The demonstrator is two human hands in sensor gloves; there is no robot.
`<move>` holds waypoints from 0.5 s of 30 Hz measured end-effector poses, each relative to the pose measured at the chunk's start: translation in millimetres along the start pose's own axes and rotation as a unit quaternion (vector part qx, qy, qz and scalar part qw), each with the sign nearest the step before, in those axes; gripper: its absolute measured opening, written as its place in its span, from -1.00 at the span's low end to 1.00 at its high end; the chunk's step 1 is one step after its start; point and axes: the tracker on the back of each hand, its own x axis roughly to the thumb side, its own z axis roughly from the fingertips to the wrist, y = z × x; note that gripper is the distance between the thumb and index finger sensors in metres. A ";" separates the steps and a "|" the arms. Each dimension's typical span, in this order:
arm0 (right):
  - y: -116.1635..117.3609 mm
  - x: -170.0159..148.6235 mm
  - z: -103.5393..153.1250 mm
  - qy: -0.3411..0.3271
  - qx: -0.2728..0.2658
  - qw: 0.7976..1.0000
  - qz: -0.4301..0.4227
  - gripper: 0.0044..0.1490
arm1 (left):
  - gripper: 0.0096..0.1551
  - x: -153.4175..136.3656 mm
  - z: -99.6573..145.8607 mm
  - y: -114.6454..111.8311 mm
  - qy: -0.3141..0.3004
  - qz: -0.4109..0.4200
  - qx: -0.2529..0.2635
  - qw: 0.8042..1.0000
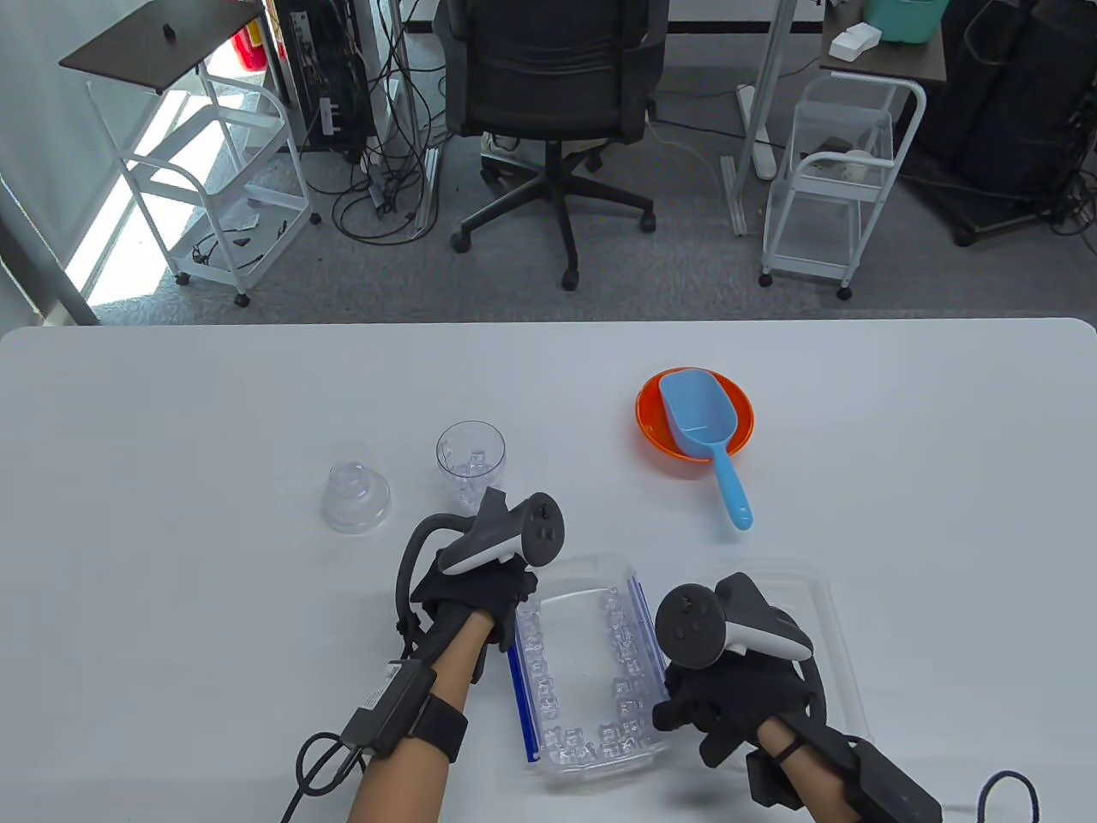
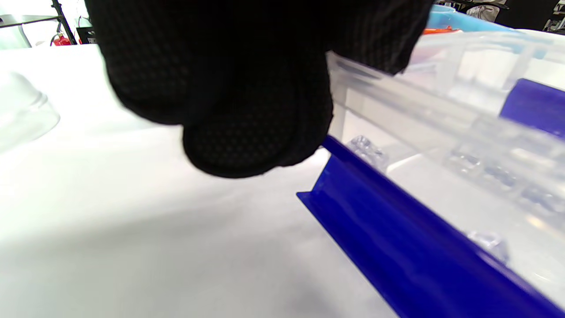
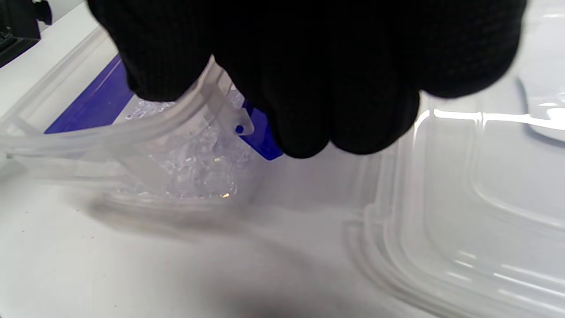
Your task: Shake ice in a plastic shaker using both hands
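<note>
Gripping the clear ice box (image 1: 591,677) from both sides: left hand (image 1: 476,591) has fingers curled on its 10 o'clock corner, right hand (image 1: 728,686) curled over the rim at 4 o'clock. Ice (image 1: 626,677) lines the box walls. Shaker cup (image 1: 470,463), some ice inside, stands at 11 o'clock from the box, its lid (image 1: 356,497) just beside at 9. Blue scoop (image 1: 703,429) rests in the orange bowl (image 1: 656,429) at 1 o'clock.

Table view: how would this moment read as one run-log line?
left hand grips ice box far-left corner | right hand grips its near-right rim | shaker cup open, some ice inside | shaker lid beside cup
</note>
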 end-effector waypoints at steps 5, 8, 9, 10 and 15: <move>2.5 -0.2 -2.2 -0.020 0.018 0.999 -0.030 -0.38 | -0.45 5.7 -5.7 2.0 -0.002 -0.005 0.015 1.000; 3.8 -1.2 -3.5 -0.026 0.025 0.998 -0.044 -0.38 | -0.45 6.9 -7.3 2.5 0.000 -0.004 0.015 1.000; 3.7 -1.1 -3.2 -0.025 0.025 0.998 -0.043 -0.38 | -0.45 7.0 -7.2 2.8 0.001 -0.004 0.014 1.000; 3.6 -1.1 -3.0 -0.024 0.025 0.999 -0.043 -0.38 | -0.45 6.6 -7.3 2.9 0.001 -0.004 0.013 1.000; 3.9 -1.5 -2.9 -0.022 0.025 0.999 -0.043 -0.38 | -0.44 4.7 -6.8 2.3 -0.002 0.006 0.013 1.000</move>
